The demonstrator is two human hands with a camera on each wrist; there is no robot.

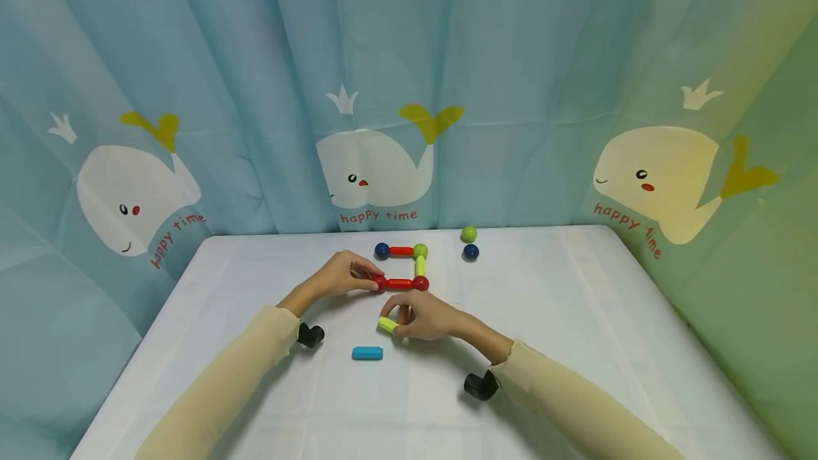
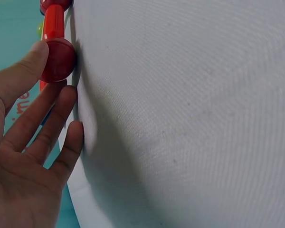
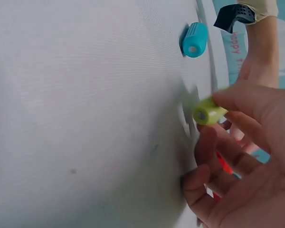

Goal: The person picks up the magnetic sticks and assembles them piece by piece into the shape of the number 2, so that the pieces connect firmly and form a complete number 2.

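My left hand (image 1: pixel 340 277) pinches a red ball (image 2: pixel 59 61) between thumb and fingertips. That ball is an open end of a three-sided frame of toy sticks and balls. From it a red stick (image 1: pixel 400 284) leads to another red ball (image 1: pixel 420 282), then a yellow-green stick (image 1: pixel 420 267) to a green ball (image 1: pixel 420 251). A second red stick (image 1: pixel 401 251) runs from there to a navy ball (image 1: pixel 381 251). Close in front of the frame, my right hand (image 1: pixel 429 316) pinches a loose yellow-green stick (image 3: pixel 209 113) by thumb and fingers, tilted.
A blue stick (image 1: pixel 367 353) lies on the white table (image 1: pixel 543 304) nearer to me. Right of the frame, towards the back, are a loose green ball (image 1: pixel 469 234) and a navy ball (image 1: pixel 471 253). A curtain (image 1: pixel 511 162) with whale prints hangs behind the table's back edge.
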